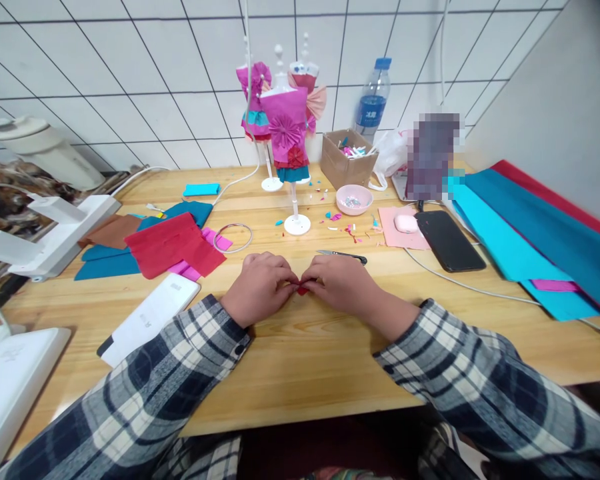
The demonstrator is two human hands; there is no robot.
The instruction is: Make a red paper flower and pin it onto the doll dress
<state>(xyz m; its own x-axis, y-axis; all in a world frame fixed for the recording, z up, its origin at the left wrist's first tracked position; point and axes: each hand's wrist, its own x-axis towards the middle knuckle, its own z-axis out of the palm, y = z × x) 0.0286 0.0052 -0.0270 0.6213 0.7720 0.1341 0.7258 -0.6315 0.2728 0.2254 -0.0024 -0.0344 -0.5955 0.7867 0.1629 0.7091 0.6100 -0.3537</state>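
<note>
L hand (265, 283) + R hand (343, 283) tog., fingertips pinching red bit (303, 291) mid-tabletop (305, 373), btwn front & back edges. Blade (359, 258) just beyond R hand. Dress forms (286, 127) nr back edge; red sheet (167, 247) twd L edge.

A small red paper piece (303, 289), mostly hidden, is pinched between the fingertips of the left hand (261, 287) and right hand (337, 283), near the middle of the scene; its full shape cannot be told.
</note>
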